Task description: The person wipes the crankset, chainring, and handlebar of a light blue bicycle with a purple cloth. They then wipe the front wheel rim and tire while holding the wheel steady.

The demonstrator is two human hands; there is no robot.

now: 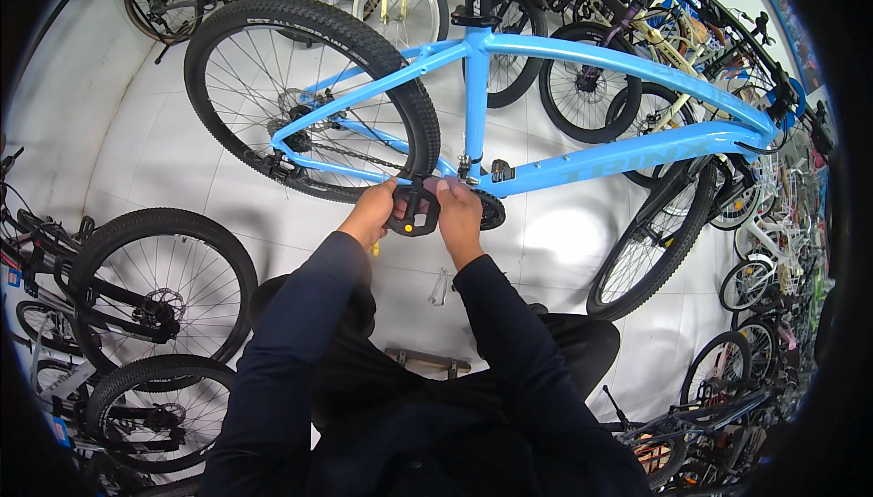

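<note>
A black bicycle pedal [417, 212] with a small yellow reflector sits between my hands, close to the crank of a light blue bicycle frame [475, 101]. My left hand [369, 212] grips its left side with closed fingers. On the other side, the thumb of my right hand [459, 215] presses at the pedal's right edge, and those fingers are curled, partly hidden. Just right of this hand is the dark chainring [492, 210]. Behind the pedal stands the knobbly rear wheel [423, 124], with the chain running along the blue stay.
Metal wrenches [439, 287] lie on the light floor between my knees and the bicycle. A low wooden stool [427, 361] shows between my legs. The front wheel [657, 242] is turned aside at right. Other bicycles [164, 288] crowd the left, the back and the right.
</note>
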